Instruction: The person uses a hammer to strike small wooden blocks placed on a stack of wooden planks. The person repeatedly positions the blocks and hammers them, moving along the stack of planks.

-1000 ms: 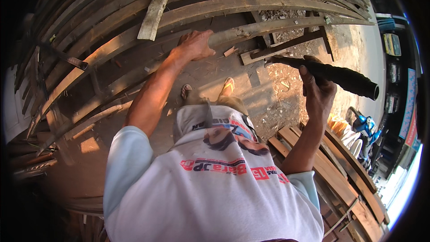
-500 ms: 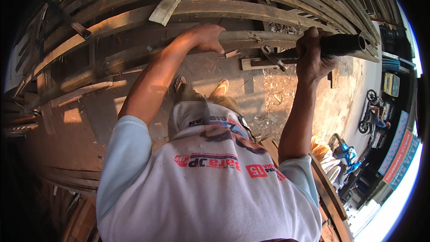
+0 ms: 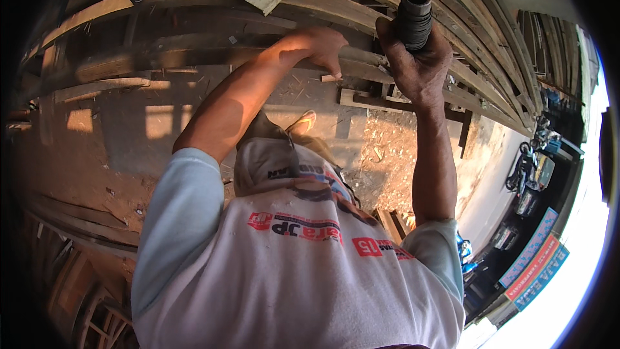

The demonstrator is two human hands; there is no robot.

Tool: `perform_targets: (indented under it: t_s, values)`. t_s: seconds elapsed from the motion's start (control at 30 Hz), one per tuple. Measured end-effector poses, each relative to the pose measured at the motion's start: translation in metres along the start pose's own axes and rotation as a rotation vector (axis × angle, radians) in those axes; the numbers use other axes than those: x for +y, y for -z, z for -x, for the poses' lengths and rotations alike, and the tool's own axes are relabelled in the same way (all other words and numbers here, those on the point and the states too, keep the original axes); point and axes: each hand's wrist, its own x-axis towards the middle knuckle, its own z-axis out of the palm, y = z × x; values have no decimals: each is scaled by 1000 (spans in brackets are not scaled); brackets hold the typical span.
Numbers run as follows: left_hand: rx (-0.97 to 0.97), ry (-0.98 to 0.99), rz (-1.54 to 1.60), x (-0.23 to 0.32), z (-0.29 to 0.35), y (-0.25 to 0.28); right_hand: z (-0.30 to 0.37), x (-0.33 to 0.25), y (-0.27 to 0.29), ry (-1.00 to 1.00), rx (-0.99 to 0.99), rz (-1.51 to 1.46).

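Inside right hand (image 3: pixel 418 70), handle (image 3: pixel 413 29) lengthwise toward camera

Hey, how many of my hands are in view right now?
2: your left hand is over a wooden beam, and your right hand grips a black, ridged handle. Neither is hidden.

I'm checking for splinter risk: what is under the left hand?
A long brown wooden beam runs under the bare left hand, showing on its right. The hand hides the wood beneath and any contact.
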Motion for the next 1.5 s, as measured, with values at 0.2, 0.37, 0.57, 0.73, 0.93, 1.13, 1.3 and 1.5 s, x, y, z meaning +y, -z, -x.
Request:
perform_targets:
  t_s: [0.2,0.37,0.57,0.73,0.93,1.13,1.3,1.5]
  values:
    - [186,31,-220,19,24,-25,-48,9,-35,-116,-284,207]
    - [602,-54,-235,-10,6,-76,-53,61,-116,116,-583,318]
    - [538,-26,-189,-13,5,-75,-48,36,-93,82,-521,291]
    - [143,117,-240,17,14,-30,-24,15,36,-183,-132,35]
    - [202,117,-203,29,27,-21,31,22,41,-146,445,-329]
    - [93,175,-226,35,27,-7,64,21,27,219,389,86]
    - [45,129,-162,25,18,-4,48,20,42,-28,541,-216]
    - [-2,111,-152,22,14,-1,28,-3,30,362,70,-9]
